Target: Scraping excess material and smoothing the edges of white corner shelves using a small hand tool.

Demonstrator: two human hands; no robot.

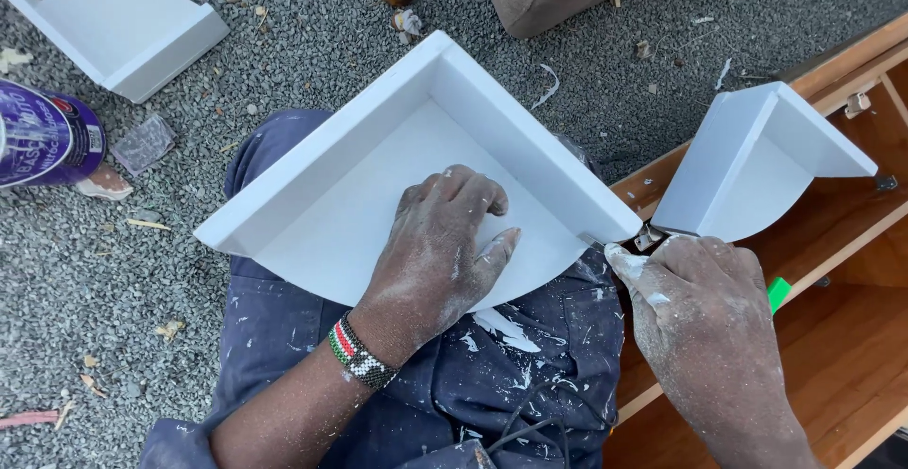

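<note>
- The white corner shelf (378, 185) is pressed flat on the lap by the left hand (440, 242), fingers spread open, so it stays put.
- At 3 o'clock, a green-handled tool (777, 291) is held tight in the right hand (695, 303), fingers closed, at the shelf's edge.

white corner shelf (378, 204), navy paint-flecked trousers (530, 365), purple can (43, 136)

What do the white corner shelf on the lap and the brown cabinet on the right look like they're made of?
The white corner shelf looks like wood or board under a smooth matt white coat; flat panels and crisp square edges suggest it, though the core is hidden. The left hand rests on it. The brown cabinet looks like varnished wood: warm brown with a slight sheen.
</note>
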